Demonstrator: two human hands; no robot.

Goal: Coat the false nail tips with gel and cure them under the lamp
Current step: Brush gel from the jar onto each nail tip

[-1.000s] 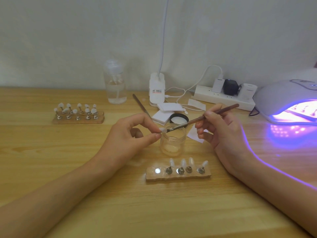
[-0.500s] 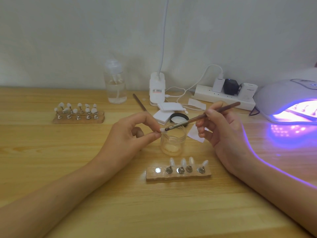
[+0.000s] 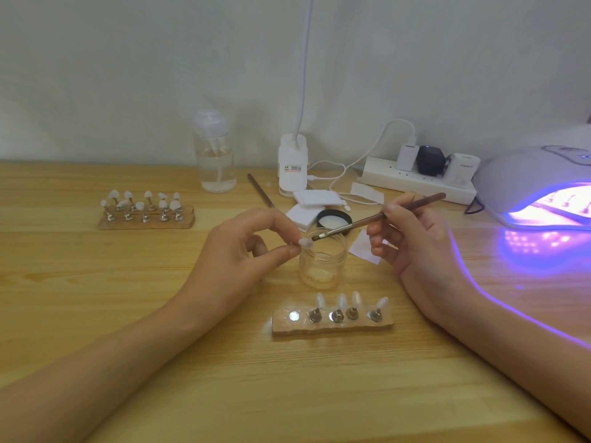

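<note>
Forearms lie along the bench (image 3: pixel 224 378), which I think steadies both hands for fine work. Just beyond them stands the near holder (image 3: pixel 332 329), a rough strip carrying four false nail tips (image 3: pixel 341 302) upright on metal stems. Its leftmost magnet spot (image 3: pixel 294 316) has no stem, and I judge that the tip I am working on belongs there.

My left hand (image 3: pixel 236 251) is closed in a pinch, thumb and forefinger clamped on that loose tip (image 3: pixel 305 243). It sits just over the rim of the open jar (image 3: pixel 323 263), probably so any drip falls back in. My right hand (image 3: pixel 412 238) has its fingers curled round the brush (image 3: pixel 377 217), held like a pen, with the bristles touching the tip's edge.

Behind the jar lie its black lid (image 3: pixel 334 218), some white pads (image 3: pixel 315 199) and a thin stick (image 3: pixel 260 195). A paper slip (image 3: pixel 364 247) peeks out beside my right fingers. Well off to the left, the far holder (image 3: pixel 144 222) bears about ten more tips.

Against the wall stand a clear bottle (image 3: pixel 216 158), a clip light base (image 3: pixel 292 167) and a power strip (image 3: pixel 415 183). The curing lamp (image 3: pixel 537 190) glows violet at far right. Only my own right arm lies between the near holder and its mouth, so I would expect to shift that arm first.
</note>
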